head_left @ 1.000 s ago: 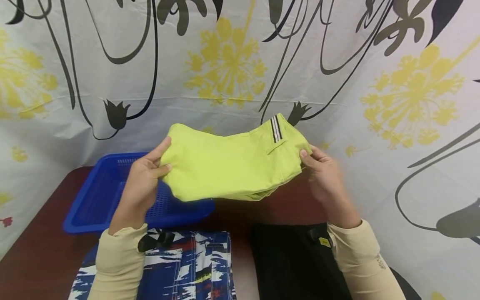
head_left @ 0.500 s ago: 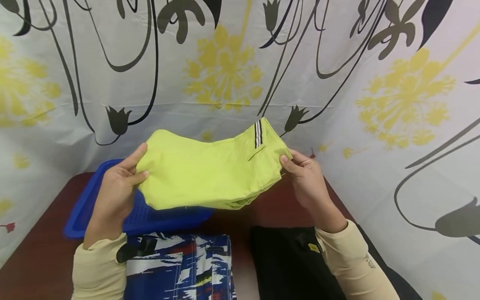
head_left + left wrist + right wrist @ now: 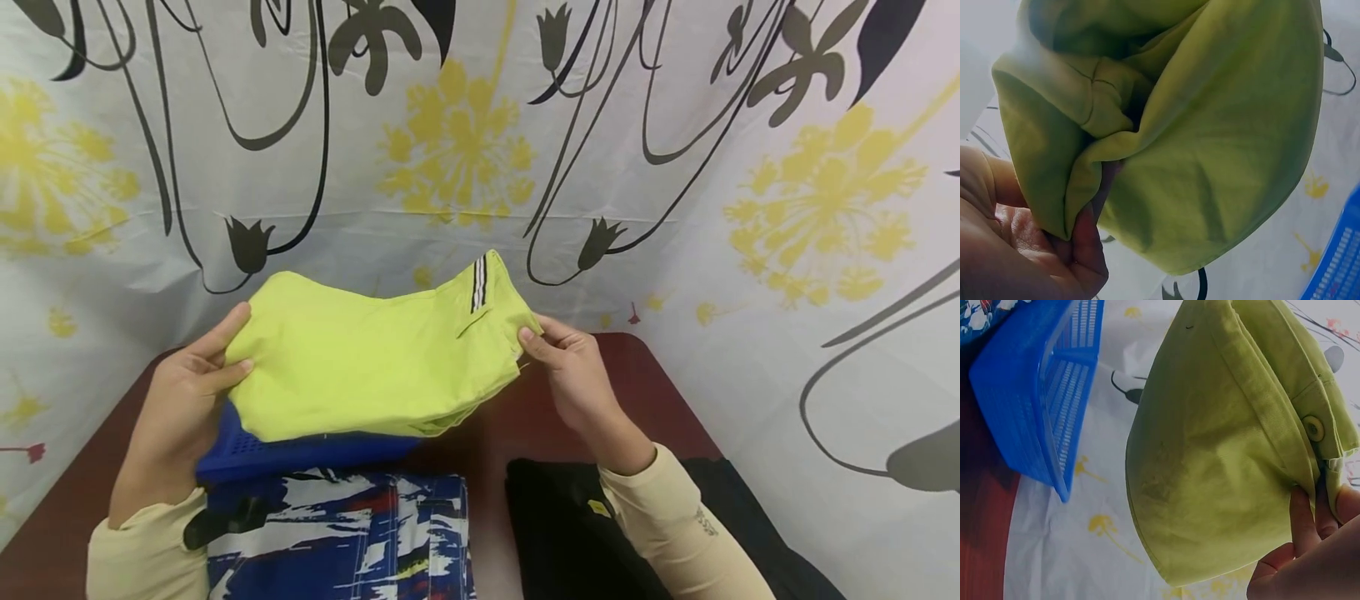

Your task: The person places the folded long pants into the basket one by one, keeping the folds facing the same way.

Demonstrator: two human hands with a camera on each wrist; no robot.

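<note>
A folded pair of lime-green pants (image 3: 360, 358) is held up in the air between both hands, with a black-and-white striped strip near its right end. My left hand (image 3: 176, 400) pinches the left end, thumb in front. At the waistband end, my right hand (image 3: 573, 371) pinches the edge between thumb and fingers. In the left wrist view the left hand (image 3: 1041, 244) grips a bunched fold of the cloth. A button shows on the waistband in the right wrist view, just above the fingers of the right hand (image 3: 1310, 550).
Behind and below the pants stands a blue plastic basket (image 3: 300, 454), mostly covered by them. Nearer lie a blue, white and red patterned folded garment (image 3: 337, 542) on the left and a black garment (image 3: 562, 533) on the right. A dark red table (image 3: 630, 375) carries these.
Both hands have carried the pants to the left and slightly lower in the head view, so more of the basket is covered. Both grips have stayed the same.
</note>
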